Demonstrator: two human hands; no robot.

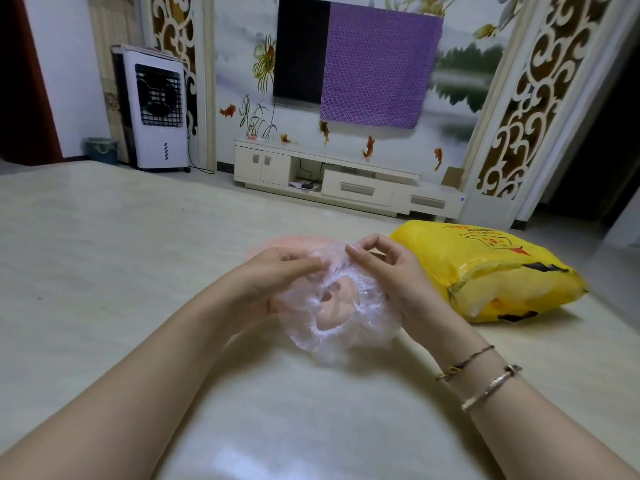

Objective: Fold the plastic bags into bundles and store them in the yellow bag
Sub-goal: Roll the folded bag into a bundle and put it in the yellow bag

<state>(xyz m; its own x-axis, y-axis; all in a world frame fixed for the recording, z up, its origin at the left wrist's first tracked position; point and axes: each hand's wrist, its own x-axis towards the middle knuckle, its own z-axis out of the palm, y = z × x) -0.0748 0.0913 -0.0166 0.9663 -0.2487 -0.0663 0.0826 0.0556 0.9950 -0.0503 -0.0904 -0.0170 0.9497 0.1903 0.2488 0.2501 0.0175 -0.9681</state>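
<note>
Your two hands meet above the table. Your left hand [277, 271] holds one clear plastic bag [337, 306], its fingers reaching across the top of the crinkled film, and part of that hand shows through the bag's gathered, elastic-looking opening. Your right hand [384, 268] pinches the same bag at its upper edge between thumb and forefinger, with the other fingers curled behind. The bag hangs between both hands, puffed out and round, just above the pale glossy table [104, 271].

Your right wrist carries two bracelets: one braided cord bracelet [464, 362] and one metal bangle [490, 388].

Just behind your left hand lies one pinkish plastic bag [294, 241], mostly hidden. To your right, near the clear bag but apart from it, one yellow bag [485, 271] lies on its side on the table, bulging, with red and black print.

Beyond the table stand one white air cooler [157, 109], one small bin [100, 150] beside it, one low white TV cabinet [346, 183], and one television [301, 53] half covered by one purple cloth [377, 64].
</note>
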